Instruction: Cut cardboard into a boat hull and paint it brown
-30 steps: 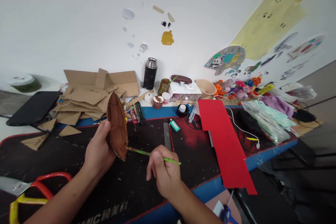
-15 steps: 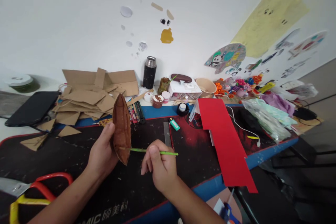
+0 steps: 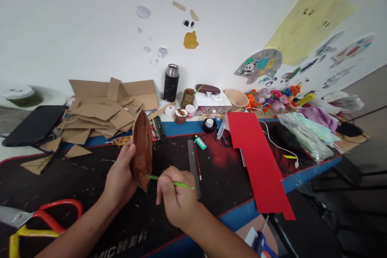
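Observation:
A small brown boat-shaped cardboard piece (image 3: 142, 149) stands nearly upright in my left hand (image 3: 121, 173), its hollow side turned toward the right. My left thumb presses along its left edge, with the other fingers behind it. Between the thumb and fingers of my right hand (image 3: 178, 197) is a thin green paintbrush (image 3: 183, 185). The brush's far end meets the lower part of the boat's inside, and its bristles are hard to make out. An open tub of brown paint (image 3: 180, 117) stands beyond, at the back of the table.
Large red-and-yellow scissors (image 3: 45, 217) lie front left. Cardboard scraps (image 3: 99, 115) are heaped at the back left. A black flask (image 3: 171, 84), a jar (image 3: 188, 98) and a white box (image 3: 211, 102) line the wall. Red card (image 3: 260, 161) overhangs the right edge; a ruler (image 3: 193, 165) lies mid-table.
My right hand has shifted left and slightly down, bringing the brush deeper over the boat's lower inside. The boat has tilted a little in my left hand.

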{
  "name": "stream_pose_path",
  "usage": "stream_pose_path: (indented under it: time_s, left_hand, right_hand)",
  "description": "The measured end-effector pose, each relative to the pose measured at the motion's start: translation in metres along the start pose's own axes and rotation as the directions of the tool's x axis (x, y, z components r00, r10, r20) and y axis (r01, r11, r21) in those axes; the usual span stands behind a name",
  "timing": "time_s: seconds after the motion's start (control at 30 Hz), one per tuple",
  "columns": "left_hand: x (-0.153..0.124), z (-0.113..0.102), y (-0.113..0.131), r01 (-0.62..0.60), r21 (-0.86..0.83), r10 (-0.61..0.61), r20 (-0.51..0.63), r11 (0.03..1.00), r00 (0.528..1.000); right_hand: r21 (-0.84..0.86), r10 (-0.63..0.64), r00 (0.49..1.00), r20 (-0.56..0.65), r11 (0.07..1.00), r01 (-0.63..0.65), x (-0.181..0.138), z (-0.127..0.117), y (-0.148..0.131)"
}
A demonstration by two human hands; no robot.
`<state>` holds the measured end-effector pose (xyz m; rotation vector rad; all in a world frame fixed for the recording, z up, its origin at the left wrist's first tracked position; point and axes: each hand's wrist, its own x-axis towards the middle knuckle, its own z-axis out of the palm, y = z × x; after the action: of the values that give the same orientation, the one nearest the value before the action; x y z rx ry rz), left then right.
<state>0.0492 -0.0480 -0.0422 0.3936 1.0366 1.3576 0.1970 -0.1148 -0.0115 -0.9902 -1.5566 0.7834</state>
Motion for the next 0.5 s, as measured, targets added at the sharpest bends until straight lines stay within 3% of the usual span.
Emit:
stream_pose_path:
  time_s: [0.2, 0.27, 0.4, 0.5]
  left_hand:
    - [-0.002, 0.002, 0.002, 0.029, 0.006, -0.029, 0.001, 1.0, 1.0]
    - [0.0, 0.001, 0.004, 0.013, 0.001, -0.013, -0.008, 1.0, 1.0]
    - [0.004, -0.001, 0.007, -0.001, -0.038, 0.0, -0.004, 0.999, 1.0]
    - [0.005, -0.001, 0.008, 0.005, -0.034, -0.004, 0.02, 0.999, 1.0]
  right_hand:
    - [-0.079, -0.106, 0.993, 0.047, 0.991, 0.109, -0.003, 0.004, 0.001]
    - [-0.036, -0.045, 0.998, 0.031, 0.998, 0.047, -0.006, 0.004, 0.006]
    - [0.213, 0.206, 0.978, -0.04, 0.958, -0.193, -0.009, 0.0, 0.015]
    - [0.253, 0.197, 0.979, -0.046, 0.951, -0.179, -0.007, -0.003, 0.014]
